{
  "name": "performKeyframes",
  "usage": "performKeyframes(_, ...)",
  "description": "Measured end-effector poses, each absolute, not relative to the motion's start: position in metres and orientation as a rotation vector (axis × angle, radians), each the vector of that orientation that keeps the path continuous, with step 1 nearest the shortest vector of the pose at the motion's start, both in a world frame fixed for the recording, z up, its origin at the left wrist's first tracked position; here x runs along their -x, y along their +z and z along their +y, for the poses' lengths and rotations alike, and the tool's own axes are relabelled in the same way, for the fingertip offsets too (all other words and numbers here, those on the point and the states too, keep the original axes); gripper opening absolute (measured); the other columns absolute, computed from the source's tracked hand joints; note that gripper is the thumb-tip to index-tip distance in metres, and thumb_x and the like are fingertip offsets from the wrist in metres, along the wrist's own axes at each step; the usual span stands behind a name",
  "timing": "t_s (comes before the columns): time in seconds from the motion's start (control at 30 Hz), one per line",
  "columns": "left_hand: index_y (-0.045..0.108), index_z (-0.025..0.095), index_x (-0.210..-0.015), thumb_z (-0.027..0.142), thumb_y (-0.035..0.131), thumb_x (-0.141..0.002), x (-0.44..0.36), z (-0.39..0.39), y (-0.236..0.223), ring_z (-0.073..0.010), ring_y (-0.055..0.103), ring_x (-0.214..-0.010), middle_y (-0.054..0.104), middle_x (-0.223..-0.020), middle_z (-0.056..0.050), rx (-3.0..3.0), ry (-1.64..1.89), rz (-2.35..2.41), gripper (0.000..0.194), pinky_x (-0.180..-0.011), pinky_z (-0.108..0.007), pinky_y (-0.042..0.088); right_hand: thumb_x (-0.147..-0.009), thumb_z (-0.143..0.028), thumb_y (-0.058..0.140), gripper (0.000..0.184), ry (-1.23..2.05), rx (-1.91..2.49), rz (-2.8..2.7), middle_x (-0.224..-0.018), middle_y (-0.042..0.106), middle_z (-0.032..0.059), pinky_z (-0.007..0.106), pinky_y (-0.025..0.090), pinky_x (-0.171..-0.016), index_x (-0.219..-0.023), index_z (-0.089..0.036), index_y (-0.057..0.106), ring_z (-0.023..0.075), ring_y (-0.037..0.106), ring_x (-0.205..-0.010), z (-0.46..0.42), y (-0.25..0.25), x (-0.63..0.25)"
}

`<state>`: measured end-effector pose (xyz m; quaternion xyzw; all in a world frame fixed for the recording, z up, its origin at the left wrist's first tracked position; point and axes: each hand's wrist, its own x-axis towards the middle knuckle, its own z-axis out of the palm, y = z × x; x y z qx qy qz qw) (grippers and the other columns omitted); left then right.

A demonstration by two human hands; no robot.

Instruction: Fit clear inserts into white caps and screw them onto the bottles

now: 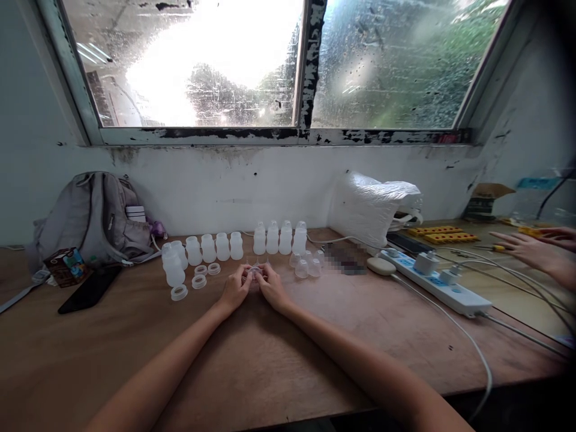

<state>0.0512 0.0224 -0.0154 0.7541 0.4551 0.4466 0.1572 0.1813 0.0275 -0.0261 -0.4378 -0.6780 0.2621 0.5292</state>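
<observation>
"Head camera: what lies nearest?"

"Brown tabletop along the bottom of the frame, with two forearms across it."

"And the hands?"

"Close together at the centre. The left hand and right hand pinch a small clear piece between their fingertips. It looks ring-like, though the fingers hide too much of it to be sure."

"What sits around them?"

"Just left of centre, four loose rings lie flat. Right of the hands, some clear domed caps are grouped near the middle."

"Further back?"

"Frosted bottles without caps stand left of centre; four capped bottles stand upright behind the hands. A white power strip slants across the right, and beyond it another person's hand shows at the right edge."

"And farthest?"

"Grey backpack at left, silvery padded bag right of centre, then a streaked window across the top."
</observation>
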Motion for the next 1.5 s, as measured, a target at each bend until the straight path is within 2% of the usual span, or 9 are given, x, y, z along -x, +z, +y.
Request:
performKeyframes(0.3,0.054,0.017,-0.086,0.036,0.035,-0.081,-0.054,0.019,-0.014,-0.0139,0.057,-0.066,0.061,-0.073,-0.003,-1.994,1.3,1.337,0.027,-0.062,-0.024,0.042,-0.076,-0.034,0.04,0.021,0.616,1.073,-1.629,-0.061,0.053,-0.0001,0.022,0.037,-0.05,-0.073,-0.018,0.053,0.012,0.048,-0.054,0.027,-0.024,-0.182)
performKeyframes(0.43,0.052,0.016,-0.083,0.038,0.032,-0.081,-0.061,0.017,-0.019,-0.0128,0.055,-0.056,0.057,-0.061,0.0,-1.88,1.268,1.347,0.029,-0.055,-0.023,0.041,-0.075,-0.031,0.04,0.02,0.533,1.13,-1.623,-0.058,0.052,-0.0003,0.023,0.035,-0.052,-0.064,-0.018,0.051,0.0119,0.046,-0.054,0.025,-0.02,-0.182)
performKeyframes(0.63,0.049,0.017,-0.076,0.036,0.033,-0.081,-0.062,0.017,-0.022,-0.0109,0.051,-0.05,0.052,-0.054,0.002,-1.889,1.265,1.372,0.026,-0.051,-0.022,0.038,-0.072,-0.029,0.042,0.019,0.463,1.16,-1.656,-0.052,0.048,-0.0019,0.022,0.031,-0.05,-0.058,-0.018,0.048,0.0108,0.042,-0.05,0.023,-0.018,-0.183)
performKeyframes(0.77,0.048,0.017,-0.075,0.035,0.033,-0.081,-0.061,0.018,-0.023,-0.0114,0.052,-0.051,0.053,-0.055,0.002,-1.917,1.261,1.382,0.025,-0.052,-0.022,0.039,-0.072,-0.029,0.042,0.02,0.458,1.147,-1.666,-0.053,0.049,-0.0015,0.023,0.032,-0.051,-0.058,-0.018,0.049,0.011,0.043,-0.051,0.024,-0.02,-0.183)
performKeyframes(0.97,0.048,0.018,-0.083,0.035,0.034,-0.081,-0.064,0.014,-0.019,-0.0132,0.057,-0.062,0.06,-0.072,-0.002,-1.88,1.29,1.338,0.023,-0.057,-0.024,0.042,-0.067,-0.026,0.046,0.015,0.671,1.106,-1.623,-0.067,0.056,0.0001,0.021,0.037,-0.048,-0.076,-0.017,0.055,0.0116,0.048,-0.056,0.03,-0.025,-0.184)
performKeyframes(1.07,0.047,0.019,-0.087,0.031,0.036,-0.081,-0.065,0.009,-0.015,-0.0138,0.058,-0.069,0.061,-0.076,-0.002,-1.974,1.281,1.309,0.018,-0.064,-0.025,0.042,-0.064,-0.025,0.048,0.011,0.706,1.142,-1.539,-0.061,0.053,-0.0016,0.02,0.036,-0.045,-0.07,-0.017,0.053,0.0106,0.047,-0.053,0.035,-0.028,-0.185)
performKeyframes(1.2,0.047,0.018,-0.087,0.028,0.036,-0.081,-0.064,0.006,-0.011,-0.0137,0.057,-0.069,0.06,-0.074,-0.002,-2.009,1.283,1.279,0.016,-0.064,-0.024,0.041,-0.063,-0.027,0.05,0.01,0.768,1.136,-1.496,-0.052,0.048,-0.0037,0.019,0.033,-0.041,-0.064,-0.018,0.05,0.0097,0.043,-0.047,0.038,-0.028,-0.186)
performKeyframes(1.5,0.043,0.019,-0.089,0.027,0.033,-0.082,-0.062,-0.001,-0.013,-0.0139,0.057,-0.069,0.059,-0.077,-0.003,-2.21,1.292,1.237,0.014,-0.065,-0.024,0.042,-0.058,-0.019,0.05,0.01,0.864,1.016,-1.46,-0.054,0.045,-0.0054,0.018,0.032,-0.043,-0.063,-0.018,0.042,0.0081,0.041,-0.049,0.034,-0.025,-0.183)
